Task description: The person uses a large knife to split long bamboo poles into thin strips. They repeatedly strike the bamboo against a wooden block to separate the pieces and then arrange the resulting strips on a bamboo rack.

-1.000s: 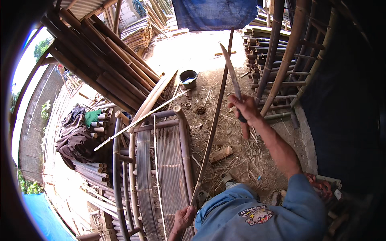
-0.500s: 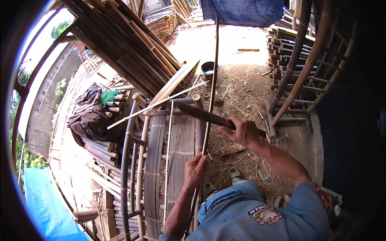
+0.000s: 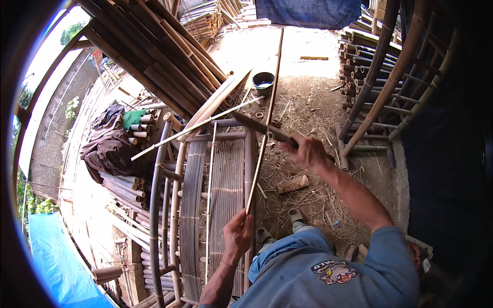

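Observation:
A long, thin bamboo strip (image 3: pixel 260 172) slants up from my left hand (image 3: pixel 238 237), whose fingers are closed round its near part. Its far end reaches over the bright ground beyond the bucket. My right hand (image 3: pixel 309 153) grips the handle of a machete (image 3: pixel 262 128). The dark blade points to the left and lies across the strip, well beyond my left hand; a pale spot shows on the strip by the blade. Just left of the strip stands a bamboo bench (image 3: pixel 227 179) with a slatted seat, and my left hand is over its right edge.
A dark bucket (image 3: pixel 263 82) stands ahead. Bamboo poles (image 3: pixel 154 56) lean at the far left, and stacked poles (image 3: pixel 359 66) lie at the right beside a bamboo frame (image 3: pixel 385 97). A wood block (image 3: pixel 292 184) sits among shavings. Dark cloth (image 3: pixel 110 149) covers poles at the left.
My left hand has come lower and nearer to me on the strip. More of the strip's pale face shows. The machete remains across it, and the whole view has shifted slightly.

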Tool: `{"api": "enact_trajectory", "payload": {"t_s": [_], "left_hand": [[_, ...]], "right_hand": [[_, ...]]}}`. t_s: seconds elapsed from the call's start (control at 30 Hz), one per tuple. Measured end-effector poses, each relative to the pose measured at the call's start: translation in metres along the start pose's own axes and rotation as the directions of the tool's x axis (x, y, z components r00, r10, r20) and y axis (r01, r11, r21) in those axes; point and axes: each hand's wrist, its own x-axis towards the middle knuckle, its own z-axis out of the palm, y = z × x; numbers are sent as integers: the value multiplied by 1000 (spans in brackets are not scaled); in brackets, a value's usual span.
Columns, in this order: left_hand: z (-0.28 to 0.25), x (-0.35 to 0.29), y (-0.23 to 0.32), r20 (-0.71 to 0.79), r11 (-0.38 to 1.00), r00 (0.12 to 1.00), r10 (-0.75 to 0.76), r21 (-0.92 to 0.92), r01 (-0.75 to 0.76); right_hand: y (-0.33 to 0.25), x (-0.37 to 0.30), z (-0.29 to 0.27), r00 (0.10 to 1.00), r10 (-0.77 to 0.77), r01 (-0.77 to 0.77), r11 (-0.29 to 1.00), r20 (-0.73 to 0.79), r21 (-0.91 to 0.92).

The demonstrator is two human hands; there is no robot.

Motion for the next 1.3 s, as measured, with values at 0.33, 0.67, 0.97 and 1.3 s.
{"api": "enact_trajectory", "payload": {"t_s": [0.33, 0.67, 0.97, 1.3], "left_hand": [[-62, -102, -79, 78, 982, 996, 52, 177, -65], [-71, -119, -74, 63, 913, 984, 165, 367, -176], [-62, -112, -103, 134, 973, 972, -194, -101, 208], [-3, -15, -16, 173, 954, 984, -48, -283, 96]], "right_hand": [[81, 41, -80, 985, 114, -125, 988, -127, -85], [149, 67, -110, 960, 140, -186, 967, -241, -177], [145, 65, -139, 890, 398, -404, 914, -224, 19], [6, -18, -18, 993, -67, 73, 995, -98, 60]]}}
